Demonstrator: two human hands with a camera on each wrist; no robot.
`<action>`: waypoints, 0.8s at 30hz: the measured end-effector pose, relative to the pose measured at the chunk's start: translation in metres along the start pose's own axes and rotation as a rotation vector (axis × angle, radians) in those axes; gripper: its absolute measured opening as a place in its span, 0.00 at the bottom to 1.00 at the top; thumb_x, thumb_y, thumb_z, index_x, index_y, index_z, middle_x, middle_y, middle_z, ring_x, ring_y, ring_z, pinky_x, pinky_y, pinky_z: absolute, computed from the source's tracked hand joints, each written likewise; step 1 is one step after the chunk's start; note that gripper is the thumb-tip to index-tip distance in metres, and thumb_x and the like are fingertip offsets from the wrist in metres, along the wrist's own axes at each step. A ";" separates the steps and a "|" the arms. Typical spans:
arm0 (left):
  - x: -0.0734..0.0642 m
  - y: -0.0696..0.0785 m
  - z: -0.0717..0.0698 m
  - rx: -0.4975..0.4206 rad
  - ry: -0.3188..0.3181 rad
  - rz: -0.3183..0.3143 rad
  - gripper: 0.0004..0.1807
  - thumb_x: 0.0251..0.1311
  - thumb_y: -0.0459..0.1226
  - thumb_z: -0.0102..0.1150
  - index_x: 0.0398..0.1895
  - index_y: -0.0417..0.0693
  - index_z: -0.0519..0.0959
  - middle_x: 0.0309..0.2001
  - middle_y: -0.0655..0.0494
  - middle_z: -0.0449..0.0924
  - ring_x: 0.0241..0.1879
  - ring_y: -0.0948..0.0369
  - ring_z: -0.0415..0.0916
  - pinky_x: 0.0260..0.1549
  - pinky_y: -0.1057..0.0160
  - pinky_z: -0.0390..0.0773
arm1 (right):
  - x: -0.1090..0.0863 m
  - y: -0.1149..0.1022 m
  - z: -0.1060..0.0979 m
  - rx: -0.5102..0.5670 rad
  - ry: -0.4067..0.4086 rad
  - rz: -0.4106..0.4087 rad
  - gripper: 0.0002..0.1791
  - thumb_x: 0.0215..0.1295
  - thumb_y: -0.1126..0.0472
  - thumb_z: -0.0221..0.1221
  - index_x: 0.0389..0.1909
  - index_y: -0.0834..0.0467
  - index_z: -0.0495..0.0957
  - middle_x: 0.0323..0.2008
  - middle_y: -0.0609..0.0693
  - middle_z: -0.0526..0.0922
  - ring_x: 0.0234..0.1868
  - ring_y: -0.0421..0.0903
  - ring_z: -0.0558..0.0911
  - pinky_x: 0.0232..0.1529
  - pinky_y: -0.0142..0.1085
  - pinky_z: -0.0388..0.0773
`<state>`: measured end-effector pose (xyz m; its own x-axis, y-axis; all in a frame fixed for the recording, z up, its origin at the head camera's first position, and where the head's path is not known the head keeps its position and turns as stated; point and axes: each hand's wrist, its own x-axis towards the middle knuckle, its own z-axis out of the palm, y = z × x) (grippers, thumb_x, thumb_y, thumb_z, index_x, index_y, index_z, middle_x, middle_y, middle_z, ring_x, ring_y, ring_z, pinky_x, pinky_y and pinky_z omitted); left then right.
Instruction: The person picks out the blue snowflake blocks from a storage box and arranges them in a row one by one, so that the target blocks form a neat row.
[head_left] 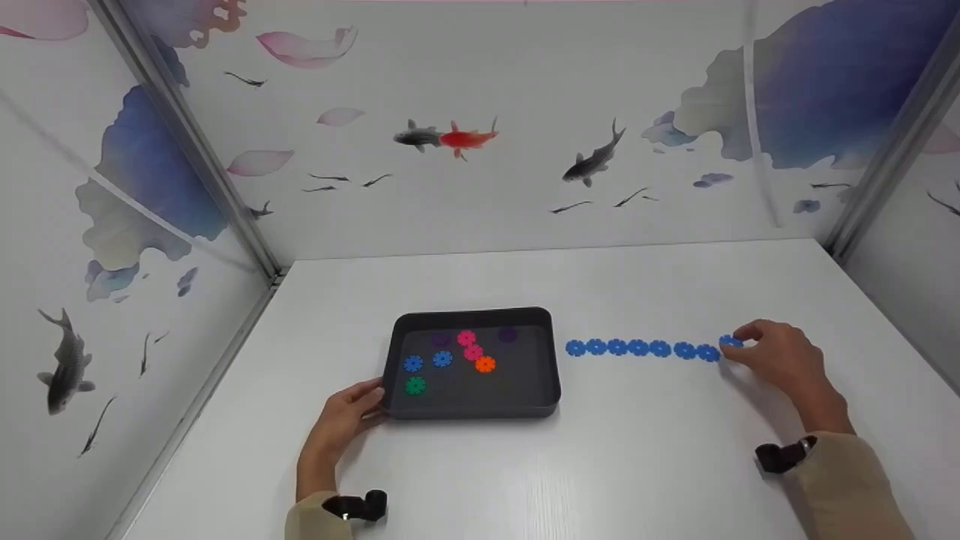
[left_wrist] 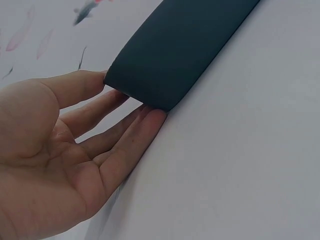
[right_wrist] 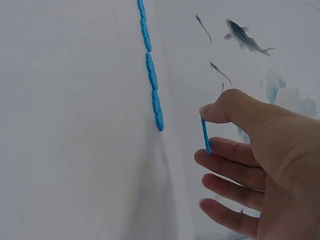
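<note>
My right hand (head_left: pixel 780 360) pinches a blue notched plastic disc (head_left: pixel 729 341) by its edges between thumb and fingertips. In the right wrist view this blue disc (right_wrist: pixel 205 135) stands edge-on, apart from the row's near end. That row of blue discs (right_wrist: pixel 152 75) lies on the table, running from beside the tray to my right hand. At the tray's front left corner, my left hand (head_left: pixel 341 420) holds the dark grey tray (head_left: pixel 472 412). The left wrist view has the thumb at the tray's (left_wrist: pixel 160 55) upper edge and fingertips along its lower edge.
Inside the tray lie loose discs: two blue discs (head_left: pixel 442 359), a green disc (head_left: pixel 415 385), pink discs (head_left: pixel 466 338), an orange disc (head_left: pixel 485 364) and dark purple discs (head_left: pixel 508 335). White walls (head_left: pixel 525 75) painted with fish enclose the white table (head_left: pixel 600 465).
</note>
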<state>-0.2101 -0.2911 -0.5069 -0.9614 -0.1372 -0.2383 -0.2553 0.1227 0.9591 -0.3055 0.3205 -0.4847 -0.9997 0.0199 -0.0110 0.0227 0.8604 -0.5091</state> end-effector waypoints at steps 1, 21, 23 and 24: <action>0.000 0.000 0.000 0.001 -0.002 0.002 0.24 0.73 0.36 0.53 0.68 0.36 0.70 0.67 0.35 0.72 0.65 0.44 0.74 0.64 0.50 0.78 | 0.000 0.002 0.001 0.000 -0.018 0.002 0.32 0.65 0.43 0.62 0.56 0.66 0.76 0.57 0.73 0.76 0.54 0.70 0.74 0.47 0.64 0.73; 0.000 0.002 0.001 -0.006 0.005 0.000 0.24 0.73 0.35 0.53 0.68 0.34 0.70 0.66 0.34 0.73 0.63 0.45 0.76 0.63 0.50 0.79 | 0.003 0.017 0.005 0.039 -0.088 0.020 0.31 0.66 0.46 0.61 0.57 0.68 0.77 0.56 0.73 0.74 0.55 0.70 0.74 0.51 0.64 0.74; 0.001 0.001 0.001 -0.005 0.010 -0.002 0.23 0.73 0.35 0.53 0.67 0.35 0.71 0.66 0.34 0.73 0.63 0.45 0.76 0.63 0.50 0.79 | 0.004 0.018 0.006 0.047 -0.088 0.006 0.31 0.66 0.46 0.61 0.57 0.68 0.77 0.56 0.73 0.73 0.55 0.70 0.74 0.50 0.64 0.74; 0.001 0.001 0.001 -0.006 0.012 -0.004 0.23 0.72 0.35 0.54 0.67 0.35 0.71 0.66 0.35 0.73 0.63 0.46 0.76 0.62 0.51 0.79 | 0.004 0.019 0.006 0.046 -0.088 -0.005 0.31 0.67 0.46 0.61 0.57 0.68 0.77 0.56 0.73 0.73 0.55 0.70 0.74 0.50 0.63 0.75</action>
<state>-0.2116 -0.2896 -0.5061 -0.9592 -0.1497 -0.2399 -0.2581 0.1167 0.9591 -0.3092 0.3335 -0.4995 -0.9961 -0.0309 -0.0827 0.0196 0.8361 -0.5482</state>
